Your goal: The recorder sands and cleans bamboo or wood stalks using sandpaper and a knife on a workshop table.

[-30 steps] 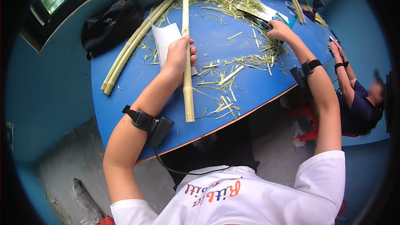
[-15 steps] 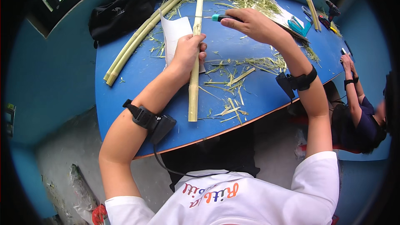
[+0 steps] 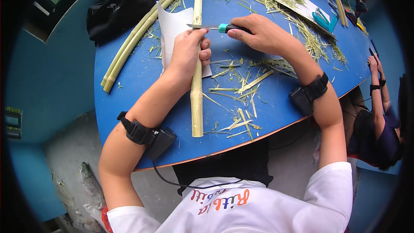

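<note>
A long pale green cane stalk (image 3: 196, 99) lies lengthwise on the round blue table (image 3: 129, 90). My left hand (image 3: 189, 49) grips the stalk near its middle. My right hand (image 3: 256, 32) holds a knife with a teal and black handle (image 3: 211, 27). Its blade lies across the stalk just above my left fingers. A white sheet of paper (image 3: 172, 28) lies under the stalk and my left hand.
Two more long stalks (image 3: 138, 34) lie at the table's left, beside a black bag (image 3: 118, 8). Green peelings (image 3: 241, 86) litter the table. Teal scissors (image 3: 322, 17) lie on a board at the far right. Another person's arms (image 3: 377, 82) show at the right edge.
My right hand has brought the knife left from the far side of the table to the stalk. My left hand kept its grip on the stalk.
</note>
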